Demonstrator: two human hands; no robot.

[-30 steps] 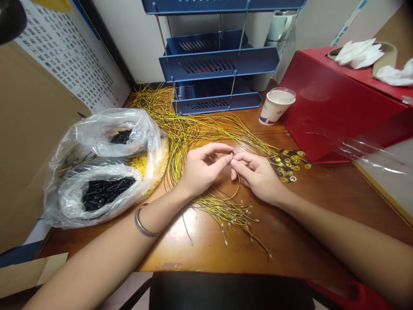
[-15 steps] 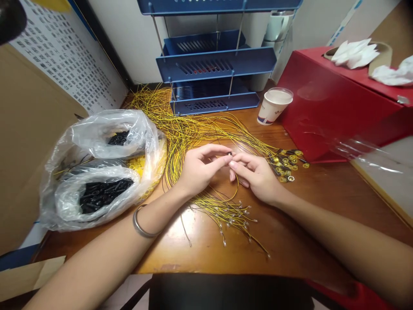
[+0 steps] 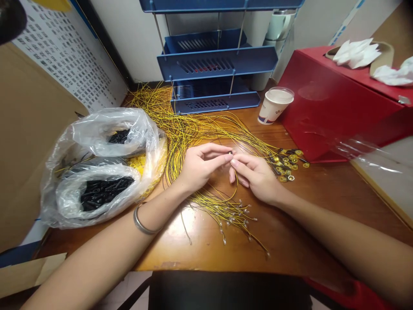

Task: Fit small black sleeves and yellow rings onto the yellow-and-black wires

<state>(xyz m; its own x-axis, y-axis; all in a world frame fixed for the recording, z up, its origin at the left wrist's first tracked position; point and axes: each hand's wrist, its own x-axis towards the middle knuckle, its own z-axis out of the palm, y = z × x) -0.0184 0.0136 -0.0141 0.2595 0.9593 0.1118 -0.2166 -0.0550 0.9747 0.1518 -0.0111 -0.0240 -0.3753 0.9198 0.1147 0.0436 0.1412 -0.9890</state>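
Observation:
My left hand (image 3: 203, 165) pinches a small black part (image 3: 230, 153) between thumb and index finger. Against it, at the fingertips, is my right hand (image 3: 256, 176), its fingers closed around a yellow-black wire (image 3: 238, 187) that hangs down in a loop. Below the hands a bundle of wires (image 3: 216, 206) with small clear tips fans out on the wooden table (image 3: 309, 232). Right of my right hand lie several black pieces with yellow hexagonal ends (image 3: 290, 161). A large tangle of yellow and black wires (image 3: 177, 133) spreads behind my hands.
At the left, a plastic bag (image 3: 50, 193) holds black sleeves (image 3: 103, 193) and yellow pieces (image 3: 138, 163). Blue trays (image 3: 219, 64) stand at the back. A paper cup (image 3: 274, 107) stands by a red box (image 3: 335, 103) with crumpled tissues (image 3: 356, 54).
Both hands keep nearly the same pose at the small black part, with only slight finger movement. The view has shifted a little.

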